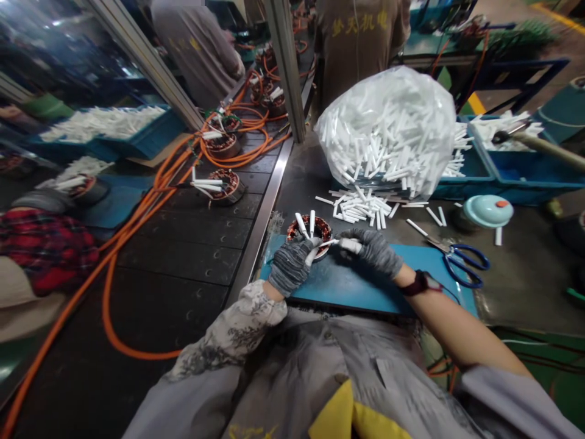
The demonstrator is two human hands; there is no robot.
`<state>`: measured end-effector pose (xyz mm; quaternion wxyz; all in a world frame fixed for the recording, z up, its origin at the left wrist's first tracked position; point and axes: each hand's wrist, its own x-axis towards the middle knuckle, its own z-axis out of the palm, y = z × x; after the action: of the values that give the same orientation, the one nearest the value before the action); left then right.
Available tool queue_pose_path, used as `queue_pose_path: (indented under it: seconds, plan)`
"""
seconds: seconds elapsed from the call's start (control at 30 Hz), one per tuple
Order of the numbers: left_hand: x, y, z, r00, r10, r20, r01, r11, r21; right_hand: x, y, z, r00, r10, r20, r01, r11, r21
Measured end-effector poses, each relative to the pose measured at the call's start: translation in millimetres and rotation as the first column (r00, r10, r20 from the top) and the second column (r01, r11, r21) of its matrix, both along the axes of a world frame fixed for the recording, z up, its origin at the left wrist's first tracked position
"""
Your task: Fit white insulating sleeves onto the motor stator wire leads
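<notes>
A round copper-wound stator (324, 226) sits at the left end of a blue mat (361, 286), with white sleeves (301, 224) standing up from its windings. My left hand (292, 263), in a grey glove, is at the stator's front edge, its fingers closed on a white sleeved lead. To the right of the stator, my right hand (372, 250), gloved too, has its fingers pinched at the white lead that runs between both hands. Loose white tubes (361, 206) lie behind the stator.
A clear bag of white tubes (393, 128) stands behind. Blue-handled scissors (464, 263) and a lidded cup (488, 211) are at the right. Left, a conveyor (196, 244) carries stators (223, 186) and orange cables (137, 225). People work beyond and at far left.
</notes>
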<state>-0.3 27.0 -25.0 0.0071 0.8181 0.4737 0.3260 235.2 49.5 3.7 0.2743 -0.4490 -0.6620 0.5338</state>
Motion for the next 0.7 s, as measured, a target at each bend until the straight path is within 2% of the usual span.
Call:
queue_pose_path:
  seconds: [0.07,0.1,0.2,0.3,0.4,0.53,0.6,0.7]
  plan:
    - [0.8,2.0,2.1,0.999,0.005,-0.047,-0.008,0.998,-0.062,-13.6,3.4,-2.0,0.996,0.071,-0.044,-0.077,0.987,-0.144]
    - [1.5,2.8,3.5,0.997,0.005,-0.078,-0.012,0.996,-0.088,-20.1,4.8,-2.9,0.997,0.069,-0.027,-0.072,0.986,-0.152]
    - [3.9,2.7,8.1,0.989,0.005,-0.149,-0.019,0.996,-0.091,-32.8,8.2,-3.9,0.996,-0.028,0.082,0.033,0.997,-0.063]
    - [4.6,-0.9,10.6,0.987,-0.004,-0.158,-0.003,0.999,-0.049,-28.6,10.5,-3.1,0.987,-0.105,0.121,0.107,0.994,-0.004]
    - [2.1,-4.4,8.3,0.987,-0.018,-0.159,0.007,0.998,-0.066,-8.4,6.5,-4.3,0.984,-0.151,0.094,0.153,0.988,-0.007]
    - [-13.0,-5.4,7.5,0.977,0.045,-0.207,-0.076,0.987,-0.142,31.7,-17.2,-10.6,0.968,-0.244,0.059,0.246,0.969,-0.031]
    - [-31.5,-7.6,13.0,0.973,0.093,-0.211,-0.14,0.967,-0.215,52.4,-34.4,-14.7,0.969,-0.213,0.126,0.222,0.973,-0.059]
    - [-73.5,-19.3,24.8,0.947,0.234,-0.22,-0.295,0.904,-0.31,76.3,-57.2,-20.4,0.95,-0.266,0.162,0.28,0.957,-0.072]
